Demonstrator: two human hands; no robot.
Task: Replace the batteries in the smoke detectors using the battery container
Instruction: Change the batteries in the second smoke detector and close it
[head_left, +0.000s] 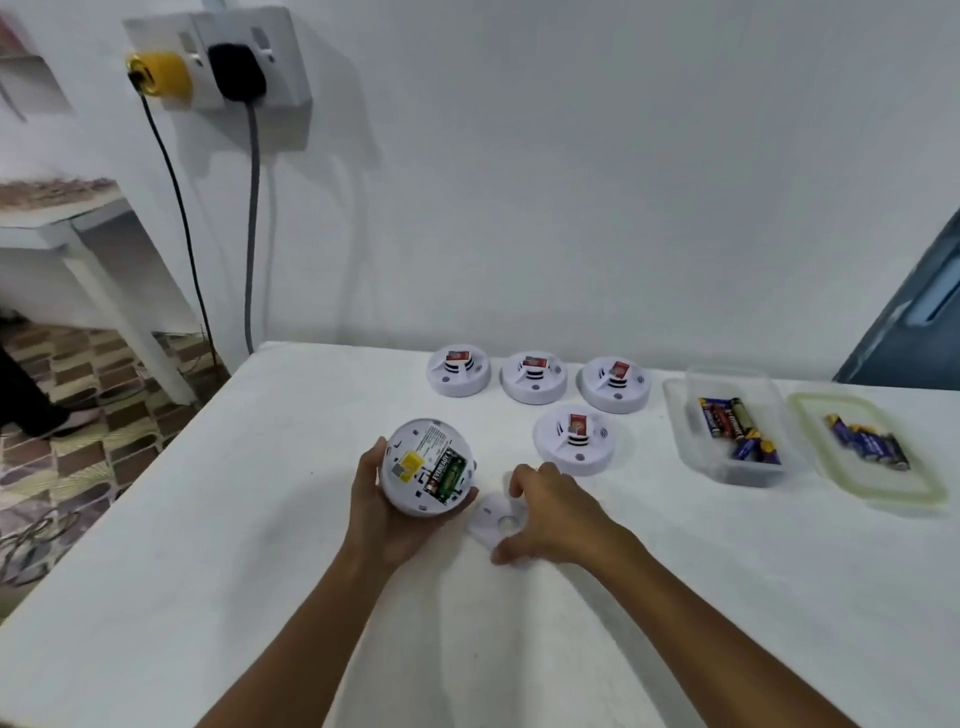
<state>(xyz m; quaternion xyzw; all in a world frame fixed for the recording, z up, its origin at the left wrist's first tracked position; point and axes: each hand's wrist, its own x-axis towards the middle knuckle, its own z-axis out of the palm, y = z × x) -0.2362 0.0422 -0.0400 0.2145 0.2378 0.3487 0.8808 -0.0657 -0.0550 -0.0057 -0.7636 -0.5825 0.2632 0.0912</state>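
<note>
My left hand (387, 506) grips a white smoke detector (427, 465) turned back-side up, with its batteries (445, 475) showing in the open compartment. My right hand (550, 512) lies over the detector's round white mounting plate (493, 519) on the table, with thumb and fingers curled around its edges. Several more white smoke detectors (575, 439) stand face up behind. A clear battery container (727, 423) at the right holds several batteries (732, 426). Its lid (865, 447) lies beside it with a few batteries (867, 441) on it.
The white table (260, 519) ends at the left over a patterned floor. Two cables hang from a wall socket (218, 57) down past the table's far left corner. A blue door (914, 322) stands at the far right.
</note>
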